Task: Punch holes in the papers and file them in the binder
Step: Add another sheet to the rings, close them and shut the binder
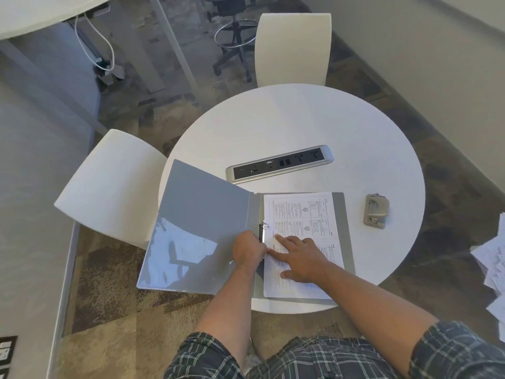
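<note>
Grey binder [207,214] lying open at the table's [300,119] near edge, we are pressing the paper [306,214] flat with right hand [300,257] spread while left hand [249,250] curls at the rings [263,231], probably to close them; punch [377,210] idle.

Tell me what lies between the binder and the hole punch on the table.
Nothing: in the head view, only bare white table separates the binder's right edge from the hole punch.
</note>
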### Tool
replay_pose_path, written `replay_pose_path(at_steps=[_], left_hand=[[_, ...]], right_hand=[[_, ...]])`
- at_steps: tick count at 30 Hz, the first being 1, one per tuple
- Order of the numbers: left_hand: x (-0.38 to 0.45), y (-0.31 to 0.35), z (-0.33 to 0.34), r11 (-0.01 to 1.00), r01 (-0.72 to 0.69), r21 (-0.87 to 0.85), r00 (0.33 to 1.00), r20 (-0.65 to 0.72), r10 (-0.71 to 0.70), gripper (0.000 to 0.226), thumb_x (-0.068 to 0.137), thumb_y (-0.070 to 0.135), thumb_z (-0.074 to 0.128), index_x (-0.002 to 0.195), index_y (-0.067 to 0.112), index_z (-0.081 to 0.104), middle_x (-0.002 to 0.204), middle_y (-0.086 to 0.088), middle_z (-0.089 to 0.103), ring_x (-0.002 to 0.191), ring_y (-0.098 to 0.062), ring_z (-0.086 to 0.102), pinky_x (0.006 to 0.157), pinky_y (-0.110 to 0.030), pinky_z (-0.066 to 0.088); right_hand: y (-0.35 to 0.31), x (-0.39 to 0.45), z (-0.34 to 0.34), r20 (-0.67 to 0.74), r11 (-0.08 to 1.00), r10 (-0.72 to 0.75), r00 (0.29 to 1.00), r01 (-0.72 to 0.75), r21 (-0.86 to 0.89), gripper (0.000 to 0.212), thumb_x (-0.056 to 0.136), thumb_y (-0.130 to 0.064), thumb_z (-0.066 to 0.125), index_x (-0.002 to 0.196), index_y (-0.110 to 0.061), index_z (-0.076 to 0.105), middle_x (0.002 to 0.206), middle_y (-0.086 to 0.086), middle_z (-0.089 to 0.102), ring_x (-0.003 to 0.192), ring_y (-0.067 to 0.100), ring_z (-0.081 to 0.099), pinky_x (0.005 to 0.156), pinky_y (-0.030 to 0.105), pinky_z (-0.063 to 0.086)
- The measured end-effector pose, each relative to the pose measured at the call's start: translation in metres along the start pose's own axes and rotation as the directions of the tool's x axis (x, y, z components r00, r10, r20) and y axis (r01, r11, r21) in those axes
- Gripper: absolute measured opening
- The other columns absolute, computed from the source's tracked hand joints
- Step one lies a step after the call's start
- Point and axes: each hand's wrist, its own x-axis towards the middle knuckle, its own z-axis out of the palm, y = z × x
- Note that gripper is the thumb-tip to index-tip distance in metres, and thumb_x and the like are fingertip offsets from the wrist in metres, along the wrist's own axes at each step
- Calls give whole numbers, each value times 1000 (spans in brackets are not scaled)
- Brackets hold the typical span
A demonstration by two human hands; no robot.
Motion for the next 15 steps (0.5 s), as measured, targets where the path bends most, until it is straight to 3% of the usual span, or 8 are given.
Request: replay_pose_path(at_steps=[5, 9, 12, 15], left_hand=[[-3, 2, 1, 1000, -28, 4, 999, -42, 28, 16, 79, 9, 71, 80, 15, 56, 81, -2, 61, 73, -21, 57, 53, -27, 38], [-5, 3, 2, 995, -23, -97, 997, -81, 15, 21, 76, 1, 66, 74, 15, 50, 72, 1, 55, 70, -22, 54, 55, -32, 43], [-6, 4, -1, 975, -37, -218, 994, -110, 13, 20, 76, 3, 70, 85, 14, 56, 75, 2, 61, 72, -23, 62, 60, -37, 52], [-10, 5, -4, 959, -45, -279, 997, -80, 23, 30, 80, 17, 81, 96, 20, 56, 78, 7, 62, 69, -15, 64, 53, -26, 49]], right_hand=[[-1, 2, -1, 17, 999, 13, 1000, -13, 31, 75, 99, -58, 49, 160, -44, 8, 172, 4, -3, 153, 30, 14, 113, 54, 31], [0, 1, -2, 20, 998, 21, 1000, -22, 52, 82, 98, -58, 52, 161, -40, 3, 172, 1, -2, 154, 29, 15, 113, 55, 33], [2, 0, -1, 1, 994, 43, 999, -43, 100, 97, 94, -55, 60, 162, -32, -6, 172, -3, 2, 153, 26, 19, 112, 53, 35], [2, 0, 0, -22, 983, 81, 996, -76, 164, 106, 92, -50, 65, 161, -30, -14, 171, -4, 10, 150, 23, 26, 111, 52, 38]])
